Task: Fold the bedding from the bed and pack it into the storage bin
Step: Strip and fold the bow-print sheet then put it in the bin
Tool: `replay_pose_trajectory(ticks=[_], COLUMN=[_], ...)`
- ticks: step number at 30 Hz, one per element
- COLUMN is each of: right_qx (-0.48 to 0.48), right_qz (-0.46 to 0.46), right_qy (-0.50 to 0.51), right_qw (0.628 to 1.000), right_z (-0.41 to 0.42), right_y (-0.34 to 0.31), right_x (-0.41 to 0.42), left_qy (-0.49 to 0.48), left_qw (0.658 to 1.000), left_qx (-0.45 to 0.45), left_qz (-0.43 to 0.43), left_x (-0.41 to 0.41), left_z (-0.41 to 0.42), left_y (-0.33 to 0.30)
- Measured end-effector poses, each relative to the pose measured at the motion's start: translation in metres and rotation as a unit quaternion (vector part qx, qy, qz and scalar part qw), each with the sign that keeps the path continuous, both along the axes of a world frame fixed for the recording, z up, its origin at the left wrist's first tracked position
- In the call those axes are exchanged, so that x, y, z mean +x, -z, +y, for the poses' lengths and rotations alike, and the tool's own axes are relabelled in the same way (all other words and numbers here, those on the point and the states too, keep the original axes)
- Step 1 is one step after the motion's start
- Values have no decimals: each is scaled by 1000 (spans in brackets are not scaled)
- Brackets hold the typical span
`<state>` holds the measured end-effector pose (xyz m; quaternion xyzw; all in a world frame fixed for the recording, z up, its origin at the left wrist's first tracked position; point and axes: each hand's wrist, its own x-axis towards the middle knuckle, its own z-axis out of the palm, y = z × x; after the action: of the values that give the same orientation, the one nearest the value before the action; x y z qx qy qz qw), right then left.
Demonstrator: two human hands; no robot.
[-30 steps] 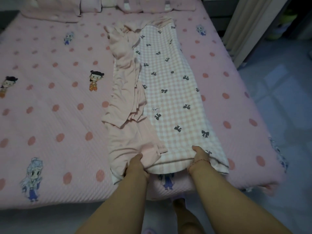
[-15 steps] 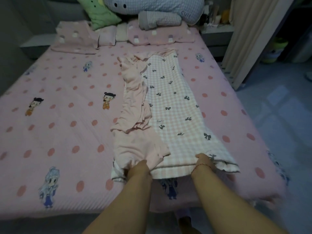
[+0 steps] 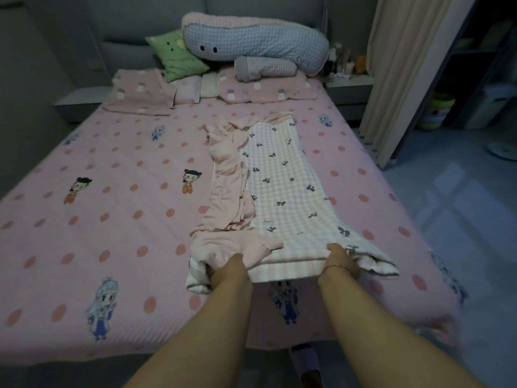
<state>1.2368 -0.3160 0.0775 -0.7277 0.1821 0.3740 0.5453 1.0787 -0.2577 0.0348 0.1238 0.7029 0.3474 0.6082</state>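
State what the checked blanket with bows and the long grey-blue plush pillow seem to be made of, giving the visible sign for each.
Checked blanket: soft woven or knitted fabric, probably cotton, matt; it drapes and creases limply where the left hand and right hand grip it.
Long plush pillow: stuffed textile with a puckered, waffle-like surface; fibre unclear.

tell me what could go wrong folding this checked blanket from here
The plain pink layer lies bunched and off-centre on the checked blanket, so the next fold may lock in lumps. The corner beyond the right hand droops ungripped and may sag out. The left hand grips several layers; one could slip.
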Motion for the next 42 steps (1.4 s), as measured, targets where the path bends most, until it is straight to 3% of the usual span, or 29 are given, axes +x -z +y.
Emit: replay_pose_trajectory(ticks=[4, 11, 16, 21, 26, 29, 31, 33, 34, 36, 38, 40, 42], right_qx=[71, 153, 152, 84, 49, 54, 52, 41, 17, -79, -146, -158, -172], right_qz=[-33, -69, -66, -100, -83, -134, -173, -189, -195, -241, -308, -350, -347], right_qy=[1, -21, -61, -131, -232, -328, -417, -507, -560, -668, -726, -750, -760], right_qw=[997, 986, 984, 983, 968, 934, 891, 840, 805, 700, 597, 538, 523], right_z=[23, 111, 202, 286, 367, 405, 408, 397, 385, 365, 344, 326, 315], right_y=[-15, -37, -38, -19, -5, 8, 24, 58, 78, 115, 138, 154, 166], right_x=[9, 36, 72, 109, 147, 159, 152, 141, 135, 127, 122, 121, 127], left_qy=[-52, -96, -84, -75, -24, 122, 260, 394, 465, 595, 661, 682, 683], left_qw=[996, 984, 979, 985, 990, 978, 937, 871, 823, 693, 587, 553, 539], left_qx=[66, 142, 154, 125, 118, 169, 213, 228, 216, 148, 107, 86, 77], left_qz=[36, -39, -103, -91, -73, 24, 98, 182, 245, 380, 455, 470, 486], left_x=[2, 17, 39, 61, 88, 100, 108, 110, 110, 108, 102, 93, 83], left_z=[21, 111, 201, 286, 375, 412, 415, 400, 387, 359, 331, 313, 307], left_y=[-28, -55, -57, -31, -11, -20, -20, 2, 19, 57, 87, 107, 120])
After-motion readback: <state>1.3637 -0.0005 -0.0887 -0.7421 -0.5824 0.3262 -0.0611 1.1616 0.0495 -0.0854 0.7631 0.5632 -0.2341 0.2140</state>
